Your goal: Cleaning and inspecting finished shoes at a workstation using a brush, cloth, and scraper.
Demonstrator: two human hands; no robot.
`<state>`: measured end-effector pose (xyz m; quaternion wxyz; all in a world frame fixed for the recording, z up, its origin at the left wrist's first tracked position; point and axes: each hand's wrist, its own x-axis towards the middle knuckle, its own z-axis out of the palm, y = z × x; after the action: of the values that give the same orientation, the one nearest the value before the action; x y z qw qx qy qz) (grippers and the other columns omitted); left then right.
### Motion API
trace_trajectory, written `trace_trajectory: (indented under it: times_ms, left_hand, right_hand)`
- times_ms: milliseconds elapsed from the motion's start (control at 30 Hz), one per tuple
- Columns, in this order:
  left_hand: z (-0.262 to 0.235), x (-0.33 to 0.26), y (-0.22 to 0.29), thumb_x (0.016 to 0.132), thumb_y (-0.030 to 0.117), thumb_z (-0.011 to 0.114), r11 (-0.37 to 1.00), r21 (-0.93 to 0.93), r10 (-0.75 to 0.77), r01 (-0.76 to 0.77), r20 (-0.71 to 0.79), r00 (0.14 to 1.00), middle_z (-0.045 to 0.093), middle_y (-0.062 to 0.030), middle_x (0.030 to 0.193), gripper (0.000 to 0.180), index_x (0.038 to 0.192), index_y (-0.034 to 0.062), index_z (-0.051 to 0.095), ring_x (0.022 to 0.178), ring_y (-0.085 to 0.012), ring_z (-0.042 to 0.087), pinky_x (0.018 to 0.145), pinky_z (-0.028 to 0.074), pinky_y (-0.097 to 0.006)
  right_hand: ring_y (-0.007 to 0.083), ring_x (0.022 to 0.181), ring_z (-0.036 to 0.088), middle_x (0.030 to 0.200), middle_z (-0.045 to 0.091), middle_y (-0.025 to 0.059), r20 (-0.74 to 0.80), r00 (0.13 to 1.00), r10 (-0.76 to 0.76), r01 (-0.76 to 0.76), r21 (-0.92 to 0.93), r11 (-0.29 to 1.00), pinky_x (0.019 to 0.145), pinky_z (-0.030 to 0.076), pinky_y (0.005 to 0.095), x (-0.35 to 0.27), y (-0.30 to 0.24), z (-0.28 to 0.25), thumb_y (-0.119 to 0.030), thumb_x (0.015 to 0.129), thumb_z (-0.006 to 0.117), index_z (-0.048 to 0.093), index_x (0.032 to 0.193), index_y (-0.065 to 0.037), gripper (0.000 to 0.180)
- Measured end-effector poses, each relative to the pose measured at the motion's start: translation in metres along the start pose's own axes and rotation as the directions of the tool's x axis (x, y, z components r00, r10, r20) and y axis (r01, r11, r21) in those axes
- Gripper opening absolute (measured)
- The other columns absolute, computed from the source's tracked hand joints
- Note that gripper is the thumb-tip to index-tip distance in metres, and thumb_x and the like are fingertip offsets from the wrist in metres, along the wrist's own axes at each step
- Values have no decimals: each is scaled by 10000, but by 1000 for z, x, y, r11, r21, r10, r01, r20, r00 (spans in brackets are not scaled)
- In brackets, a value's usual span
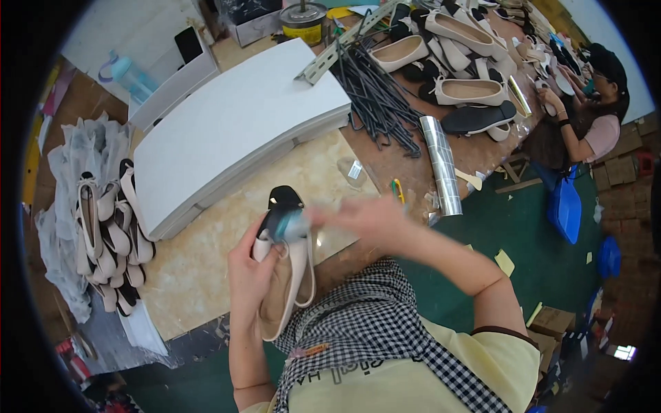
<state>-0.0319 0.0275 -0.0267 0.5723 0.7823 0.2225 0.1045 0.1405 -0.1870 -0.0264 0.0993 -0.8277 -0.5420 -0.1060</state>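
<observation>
My left hand is closed around a beige flat shoe with a black toe, held toe away from me over the table's near edge. A second beige rim shows along its right side, perhaps the other shoe of a pair. Smeared by motion, my right hand reaches in from the right. At its fingertips is a blurred teal thing, which lies over the front of the shoe; its kind cannot be made out.
A curved stack of white sheets fills the table's middle. Finished-looking flats lie on plastic at left; more shoes heap at far right. Dark rods and a silver foil roll lie nearer. Another person handles a shoe at right.
</observation>
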Motion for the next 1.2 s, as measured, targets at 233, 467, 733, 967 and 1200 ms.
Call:
trace_trajectory:
  times_ms: [233, 467, 733, 967, 1200]
  left_hand:
    - [-74, -15, -61, 856, -9, 617, 977, -62, -214, 206, -197, 957, 682, -113, 1109, 456, 1303, -38, 536, 959, -164, 654, 861, 515, -288]
    - [-38, -5, -24, 817, 178, 721, 744, 636, 107, 205, -416, 903, 445, -268, 1346, 814, 1485, -13, 296, 1271, -414, 424, 1088, 332, -397]
    - [114, 29, -7, 825, 204, 736, 914, -347, 199, -210, -67, 978, 426, -223, 1430, 819, 1464, -39, 286, 1305, -287, 446, 1085, 363, -390]
    - [57, 31, 1, 875, 222, 656, 612, -669, -356, 423, 245, 902, 595, -121, 1220, 564, 1346, -3, 444, 1075, -186, 603, 876, 511, -325]
    - [76, 17, -10, 801, 106, 619, 875, -417, -158, 245, 233, 960, 639, -69, 1085, 407, 1189, -12, 586, 955, -182, 622, 841, 502, -312]
  right_hand:
    - [392, 828, 671, 924, 688, 186, -113, 702, 704, -713, -98, 695, 684, 524, 490, -9, 207, 10, -378, 907, 605, 406, 1440, -211, 592]
    - [401, 930, 648, 1007, 678, 189, -110, 667, 737, -722, -342, 602, 763, 514, 517, -51, 330, 14, -303, 924, 577, 620, 1181, -139, 309]
    - [94, 668, 457, 710, 531, 50, 122, 887, 444, -417, 624, 661, 608, 398, 275, -4, 31, -21, -173, 900, 658, 623, 972, 36, 224]
    - [73, 611, 498, 720, 588, 31, 262, 772, 580, -488, 828, 276, 553, 389, 223, 2, 18, -32, -183, 959, 582, 511, 1317, -4, 406]
    - [260, 545, 624, 695, 610, 103, 116, 991, 71, -74, 19, 997, 517, 494, 400, 12, 25, -29, -296, 930, 599, 682, 890, -132, 189]
